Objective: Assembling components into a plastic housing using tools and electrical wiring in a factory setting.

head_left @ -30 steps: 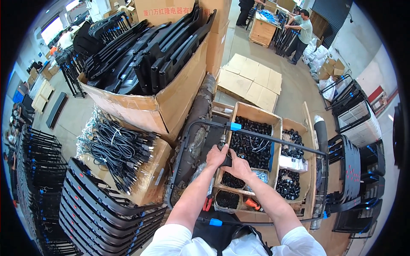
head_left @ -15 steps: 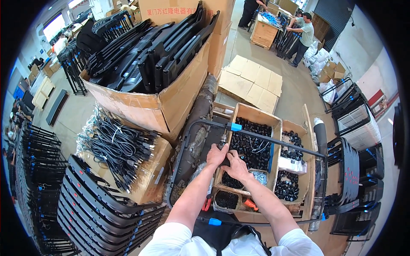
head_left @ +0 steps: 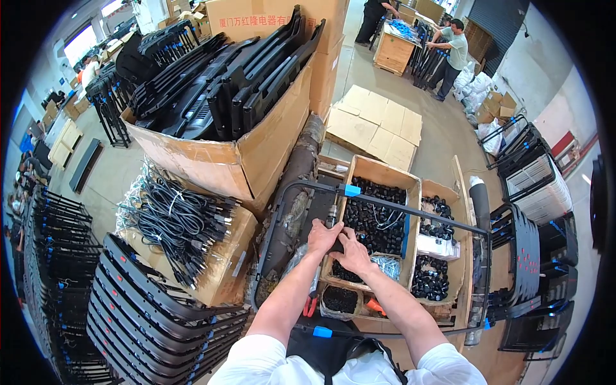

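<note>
Black frame (head_left: 417, 210) is spanning the wooden parts box (head_left: 385, 169), extending past its left side and carrying blue clips (head_left: 352, 190). Just left of the box, left hand (head_left: 323, 237) is gripping a silver-nosed tool (head_left: 332, 216); right hand (head_left: 353, 251), over the box's left edge, is holding it too. Tool handling is apparently continuing, unfinished; remainder: cannot tell.

2 hands (head_left: 323, 237) hold a dark object (head_left: 337, 245) — beside a brown bin (head_left: 385, 171).
</note>
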